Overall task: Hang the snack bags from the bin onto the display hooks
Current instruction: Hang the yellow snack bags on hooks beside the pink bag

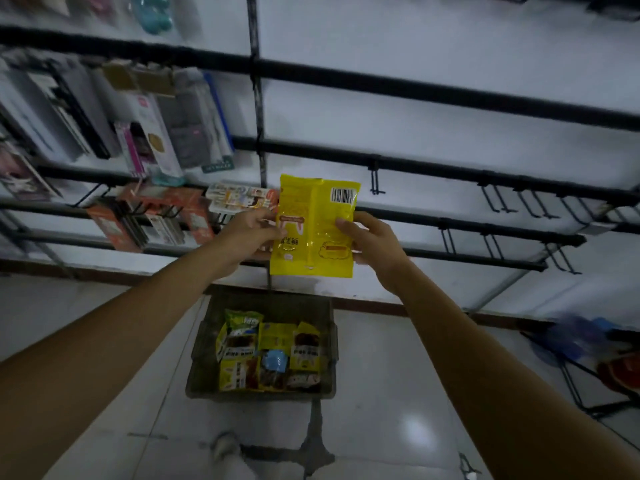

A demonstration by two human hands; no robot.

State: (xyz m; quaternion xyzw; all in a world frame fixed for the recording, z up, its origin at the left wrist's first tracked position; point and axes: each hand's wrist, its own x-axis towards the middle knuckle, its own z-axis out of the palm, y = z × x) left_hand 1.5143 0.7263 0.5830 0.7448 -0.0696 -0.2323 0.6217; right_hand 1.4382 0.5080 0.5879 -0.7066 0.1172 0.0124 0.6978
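Note:
A yellow snack bag [313,226], its back side with a barcode facing me, is held up in front of the display rack. My left hand [251,233] pinches its left edge and my right hand [369,242] grips its right edge. Below, a dark bin [204,348] on the floor holds several more snack bags [270,355], yellow, green and red. Empty black display hooks [375,180] hang on the rails just right of the bag, with more hooks [498,199] further right.
The left side of the rack is filled with hanging packaged goods [149,133], and orange packs [166,216] hang close to my left hand. A vertical rack post [258,98] rises behind the bag. A black stand with blue and red items [588,344] sits at the right on the floor.

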